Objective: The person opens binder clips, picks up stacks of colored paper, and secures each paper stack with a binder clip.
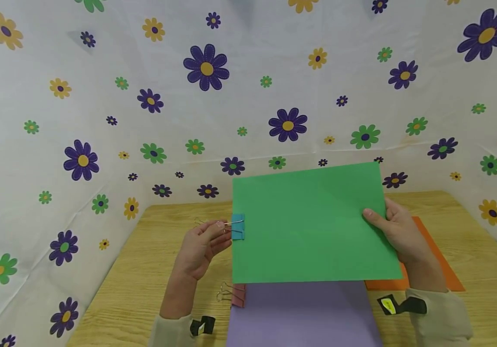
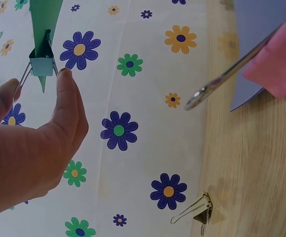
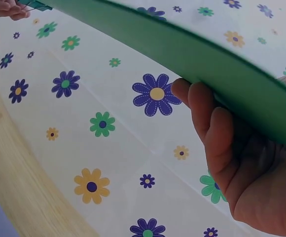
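A green sheet [image 1: 309,226] is held up above the table, its far right corner raised. My right hand [image 1: 397,233] grips its right edge, thumb on the near face and fingers behind, as the right wrist view shows. At the left edge, a blue binder clip [image 1: 237,227] sits around the sheet. My left hand [image 1: 202,248] pinches that clip's wire handles between thumb and fingers; in the left wrist view, the clip's teal spine [image 2: 42,66] lies between them. Below the green sheet lies a purple sheet [image 1: 304,315] with a pink binder clip [image 1: 238,295] on its left edge.
An orange sheet [image 1: 436,255] lies on the wooden table [image 1: 144,270] at the right, partly covered by the green sheet and right arm. A gold-toned binder clip [image 2: 202,212] rests on the table in the left wrist view. Flower-patterned cloth [image 1: 248,101] surrounds the table.
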The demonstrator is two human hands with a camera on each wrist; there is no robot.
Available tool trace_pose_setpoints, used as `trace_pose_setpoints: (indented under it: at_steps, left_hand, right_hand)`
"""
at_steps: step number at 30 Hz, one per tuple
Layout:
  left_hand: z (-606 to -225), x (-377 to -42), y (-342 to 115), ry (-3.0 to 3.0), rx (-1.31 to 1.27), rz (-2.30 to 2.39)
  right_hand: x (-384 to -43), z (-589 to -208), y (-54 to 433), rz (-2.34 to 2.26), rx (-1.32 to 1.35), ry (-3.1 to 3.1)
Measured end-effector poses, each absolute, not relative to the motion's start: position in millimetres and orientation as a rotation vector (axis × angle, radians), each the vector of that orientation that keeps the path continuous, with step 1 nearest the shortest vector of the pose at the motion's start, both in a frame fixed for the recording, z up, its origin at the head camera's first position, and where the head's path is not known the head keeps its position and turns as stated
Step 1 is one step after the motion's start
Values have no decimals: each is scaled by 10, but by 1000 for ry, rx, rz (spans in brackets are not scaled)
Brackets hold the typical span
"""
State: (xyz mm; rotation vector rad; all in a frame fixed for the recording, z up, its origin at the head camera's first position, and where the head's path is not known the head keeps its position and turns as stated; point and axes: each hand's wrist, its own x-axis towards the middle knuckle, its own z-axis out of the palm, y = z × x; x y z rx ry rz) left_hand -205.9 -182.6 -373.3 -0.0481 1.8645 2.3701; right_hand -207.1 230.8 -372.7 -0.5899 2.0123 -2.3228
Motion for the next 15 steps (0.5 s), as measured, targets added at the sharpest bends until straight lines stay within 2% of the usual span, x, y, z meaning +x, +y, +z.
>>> trace_pose_setpoints:
  at_steps: [15]
  left_hand:
    - [-3745,-2072,-1849,1851,-71,2401]
  right_hand:
    - [-2092,-3756,2309,-2289,-683,1975]
